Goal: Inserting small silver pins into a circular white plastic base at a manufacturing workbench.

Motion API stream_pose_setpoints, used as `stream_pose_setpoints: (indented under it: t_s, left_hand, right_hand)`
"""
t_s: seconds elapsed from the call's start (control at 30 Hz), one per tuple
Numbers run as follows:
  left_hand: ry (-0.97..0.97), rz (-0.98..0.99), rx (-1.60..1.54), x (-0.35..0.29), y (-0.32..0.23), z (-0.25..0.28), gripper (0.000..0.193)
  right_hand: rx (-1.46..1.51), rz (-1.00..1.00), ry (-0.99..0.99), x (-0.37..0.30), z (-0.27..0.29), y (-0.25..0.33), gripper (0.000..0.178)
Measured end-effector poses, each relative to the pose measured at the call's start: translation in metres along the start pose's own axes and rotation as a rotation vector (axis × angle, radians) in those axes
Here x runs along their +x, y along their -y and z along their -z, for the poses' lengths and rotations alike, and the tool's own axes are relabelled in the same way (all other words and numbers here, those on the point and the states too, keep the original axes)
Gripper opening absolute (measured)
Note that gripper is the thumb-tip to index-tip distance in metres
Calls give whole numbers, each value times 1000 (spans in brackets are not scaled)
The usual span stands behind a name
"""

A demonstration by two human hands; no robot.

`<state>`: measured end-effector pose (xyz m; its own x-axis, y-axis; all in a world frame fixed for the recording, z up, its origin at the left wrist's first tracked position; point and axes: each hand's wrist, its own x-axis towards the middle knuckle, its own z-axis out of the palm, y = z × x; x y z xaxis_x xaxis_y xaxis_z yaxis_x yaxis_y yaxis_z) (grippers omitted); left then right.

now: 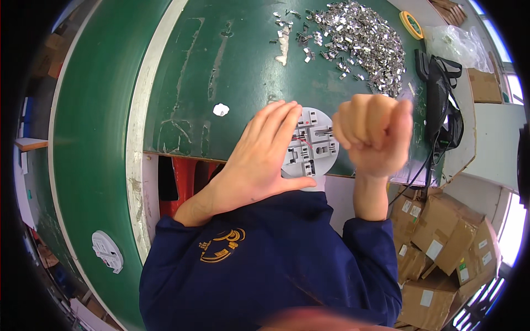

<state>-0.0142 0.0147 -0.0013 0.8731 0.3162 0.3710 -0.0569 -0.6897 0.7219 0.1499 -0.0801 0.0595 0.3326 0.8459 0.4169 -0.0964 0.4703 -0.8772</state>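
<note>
Fingers of the left hand lie straight, thumb spread, against a light-looking, probably stiff round grey plastic base, best held by its rim, at the green tabletop's front edge, while the right hand curls beside it, contents hidden.

A head-worn fisheye looks steeply down from close above the green workbench

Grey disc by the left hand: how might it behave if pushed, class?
The grey disc looks stiff: moulded walls line its face. Being broad and flat, it would probably slide rather than roll. Its thin red wire may flop.
</note>
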Motion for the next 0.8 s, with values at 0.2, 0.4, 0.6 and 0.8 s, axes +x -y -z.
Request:
stream_pose_setpoints:
  t_s: [0.2, 0.4, 0.6, 0.8]
  left_hand:
    - [39, -14, 53, -2, -4, -7, 102]
    - [60, -29, 65, -1, -4, -6, 102]
    - [95, -28, 0, 2, -2, -3, 99]
    - [36, -32, -5, 5, 2, -1, 99]
  right_hand:
    - [-29, -137, -24, -5, -10, -9, 59]
    - [105, -135, 79, -4, -4, -14, 57]
    - [28, -141, 81, -6, -6, -19, 54]
    - [-164, -39, 48, 8, 17, 5, 40]
